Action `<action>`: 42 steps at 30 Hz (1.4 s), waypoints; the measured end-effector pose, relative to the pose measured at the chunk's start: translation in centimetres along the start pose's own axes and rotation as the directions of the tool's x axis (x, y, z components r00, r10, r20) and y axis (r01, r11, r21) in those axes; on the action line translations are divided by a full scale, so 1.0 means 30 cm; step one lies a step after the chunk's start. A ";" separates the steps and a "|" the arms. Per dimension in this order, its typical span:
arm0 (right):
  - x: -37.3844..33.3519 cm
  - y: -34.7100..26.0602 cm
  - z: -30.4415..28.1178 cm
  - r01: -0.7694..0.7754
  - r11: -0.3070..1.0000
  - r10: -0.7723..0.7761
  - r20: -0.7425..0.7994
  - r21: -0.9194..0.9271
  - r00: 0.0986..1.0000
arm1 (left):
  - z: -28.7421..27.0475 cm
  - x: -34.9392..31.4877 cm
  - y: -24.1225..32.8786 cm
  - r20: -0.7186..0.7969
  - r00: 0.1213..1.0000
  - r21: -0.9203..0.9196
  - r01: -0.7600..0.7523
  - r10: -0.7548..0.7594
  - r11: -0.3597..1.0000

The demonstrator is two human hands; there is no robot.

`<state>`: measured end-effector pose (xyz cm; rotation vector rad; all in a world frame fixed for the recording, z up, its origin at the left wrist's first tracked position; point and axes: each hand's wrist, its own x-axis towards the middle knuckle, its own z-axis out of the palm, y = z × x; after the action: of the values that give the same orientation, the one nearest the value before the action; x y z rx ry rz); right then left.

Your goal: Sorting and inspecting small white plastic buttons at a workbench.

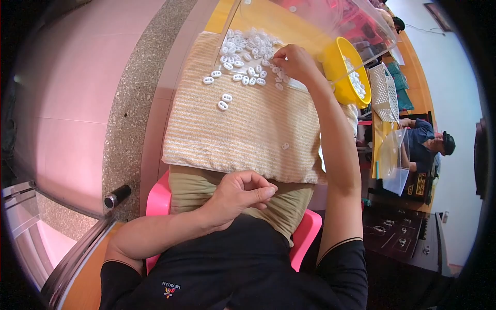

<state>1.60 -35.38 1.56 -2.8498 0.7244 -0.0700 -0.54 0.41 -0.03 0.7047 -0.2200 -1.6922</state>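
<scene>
Small white oval pieces with two holes point(243, 46) lie in a loose heap at the far end of a striped beige towel point(232, 134). Nearer to me, a few are spread out, including a separate pair point(225, 102). My right hand point(297, 62) reaches to the heap's right edge, its fingertips drawn together among the pieces; whatever they pinch is hidden. Above my lap, my left hand point(243, 191) is closed, thumb pressed to the curled index finger. Anything held there is too small or hidden to name. One more white piece point(285, 146) rests on the towel between the hands.
A yellow basin point(335, 64) holding white pieces stands right of my right wrist. Clear plastic point(315, 26) rises over the far end. Beyond the basin are a white perforated basket point(383, 95), a clear box point(395, 165) and a seated person point(421, 139). I sit on a pink chair point(306, 237).
</scene>
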 end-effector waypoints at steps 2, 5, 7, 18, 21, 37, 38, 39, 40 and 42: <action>-0.007 -0.006 0.000 0.011 0.999 -0.011 -0.015 -0.052 1.000 | 0.001 -0.001 -0.001 0.000 1.000 0.001 -0.003 0.003 1.000; -0.013 -0.007 0.001 0.014 0.994 -0.015 -0.006 -0.106 1.000 | 0.002 -0.004 -0.001 -0.012 1.000 0.005 -0.002 0.002 1.000; -0.019 0.006 0.004 0.044 0.994 -0.044 -0.002 -0.101 0.999 | 0.002 -0.004 0.002 -0.002 1.000 0.008 -0.006 0.006 1.000; -0.114 -0.009 -0.020 -0.046 0.806 0.199 -0.197 0.590 0.960 | -0.001 0.003 -0.002 -0.038 0.999 0.033 -0.015 0.016 0.999; -0.155 -0.006 -0.036 -0.103 0.684 0.289 -0.138 0.722 0.947 | 0.001 0.005 0.003 -0.051 0.999 0.029 -0.014 0.015 0.999; -0.717 -0.442 0.013 -0.065 0.381 0.090 0.033 0.922 0.995 | 0.011 0.016 0.043 -0.212 0.940 -0.073 -0.289 0.268 0.955; -0.738 -0.451 0.038 -0.053 0.400 0.115 0.007 0.915 0.993 | -0.005 0.020 0.032 -0.170 0.941 -0.062 -0.308 0.294 0.949; -0.761 -0.450 0.061 -0.041 0.418 0.139 -0.019 0.907 0.990 | -0.003 0.021 0.026 -0.153 0.946 -0.063 -0.298 0.286 0.953; -0.775 -0.456 0.070 -0.040 0.421 0.148 -0.026 0.906 0.989 | -0.004 0.019 0.024 -0.151 0.951 -0.055 -0.279 0.268 0.959; -0.798 -0.462 0.081 0.013 0.401 0.148 -0.078 0.916 0.986 | -0.007 0.018 0.016 -0.142 0.958 -0.042 -0.258 0.250 0.965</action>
<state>-12.72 -11.61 2.10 -1.7146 0.5529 -0.5122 -0.07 -0.17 -0.15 0.7118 -0.1560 -1.3951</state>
